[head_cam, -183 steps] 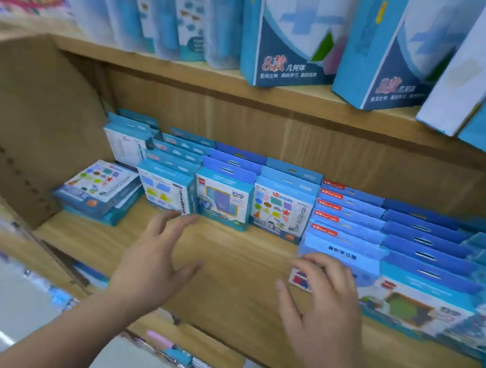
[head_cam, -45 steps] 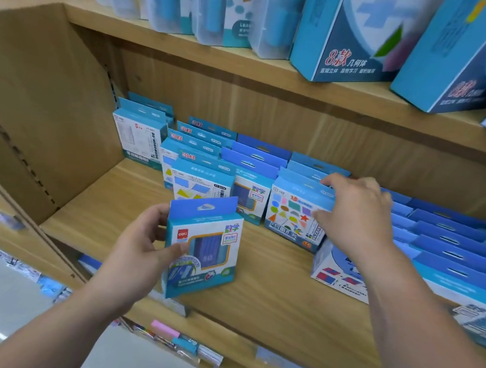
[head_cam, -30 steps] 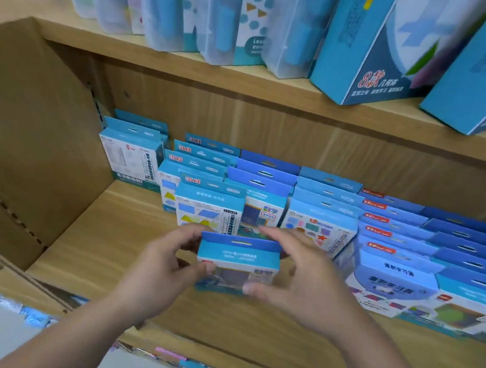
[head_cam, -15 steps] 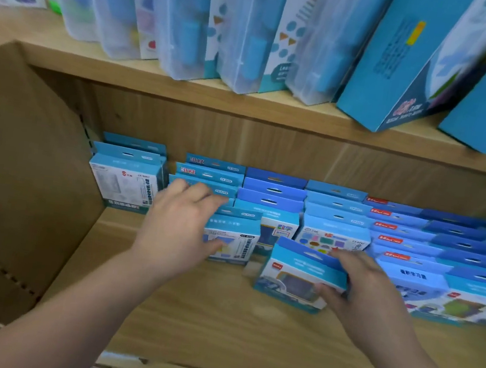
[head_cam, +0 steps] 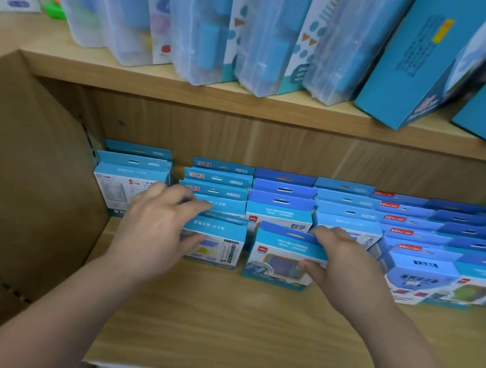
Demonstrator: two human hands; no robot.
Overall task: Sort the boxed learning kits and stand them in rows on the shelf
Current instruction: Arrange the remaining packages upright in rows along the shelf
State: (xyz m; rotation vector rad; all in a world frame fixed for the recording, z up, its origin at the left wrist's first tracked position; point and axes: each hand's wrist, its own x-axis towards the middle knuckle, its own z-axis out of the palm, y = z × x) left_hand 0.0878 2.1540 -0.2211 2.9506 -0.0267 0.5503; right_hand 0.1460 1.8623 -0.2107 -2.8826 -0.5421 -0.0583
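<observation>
Small blue boxed kits stand in several rows on the wooden shelf [head_cam: 217, 319]. My right hand [head_cam: 345, 268] grips the right side of a blue kit with a purple picture [head_cam: 279, 259], which stands upright at the front of the third row. My left hand [head_cam: 155, 228] rests on the front kit with coloured shapes [head_cam: 218, 245] in the second row, fingers curled over its top and thumb on its face. A white-fronted kit [head_cam: 114, 188] leads the leftmost row, partly hidden by my left hand.
Rows of blue kits [head_cam: 444, 241] continue to the right. A wooden side panel [head_cam: 19, 185] closes the shelf on the left. The upper shelf [head_cam: 247, 98] carries tall clear cases [head_cam: 195, 23] and large blue boxes [head_cam: 420, 68]. Bare shelf board lies in front of the rows.
My right hand has stood the purple-picture kit upright at the front of its row; it was tilted before. My left hand stays on the second row's front kit. The view has moved closer.
</observation>
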